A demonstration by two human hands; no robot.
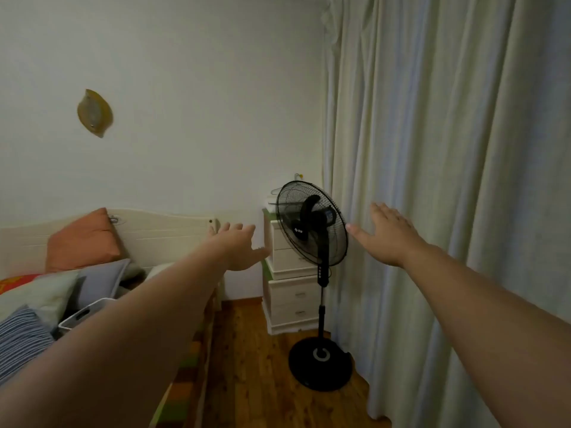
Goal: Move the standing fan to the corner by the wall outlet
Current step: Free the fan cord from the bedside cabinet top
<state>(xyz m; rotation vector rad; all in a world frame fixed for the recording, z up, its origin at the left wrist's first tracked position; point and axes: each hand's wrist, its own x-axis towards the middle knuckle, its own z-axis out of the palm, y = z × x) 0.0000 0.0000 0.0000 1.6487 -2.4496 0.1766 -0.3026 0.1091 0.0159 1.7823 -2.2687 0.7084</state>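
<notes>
Head view. One standing fan [312,233], black, upright on the wooden floor [247,381]. Long axis vertical: pole runs from the round base [320,362] up to the head. Round grille is turned toward the left and somewhat toward the camera; the motor housing shows through the grille. Fan stands in the room corner, just beside the curtain [448,180] on its right and in front of the drawer units [290,291]. Base flat on the floor, near the curtain hem.

Two hands, both raised toward the fan head, neither touching it. Left hand [239,247]: fingers straight and loosely spread, holding nothing, left of the grille. Right hand [386,233]: fingers straight and spread, thumb pointing toward the grille rim, holding nothing, seen against the curtain.

Counts: one fan, one base, two stacked drawer units, one curtain, one bed [77,288] at left with one orange pillow [82,242] against the headboard, one leaf-shaped wall lamp [95,113] on the wall. No outlet can be made out.
</notes>
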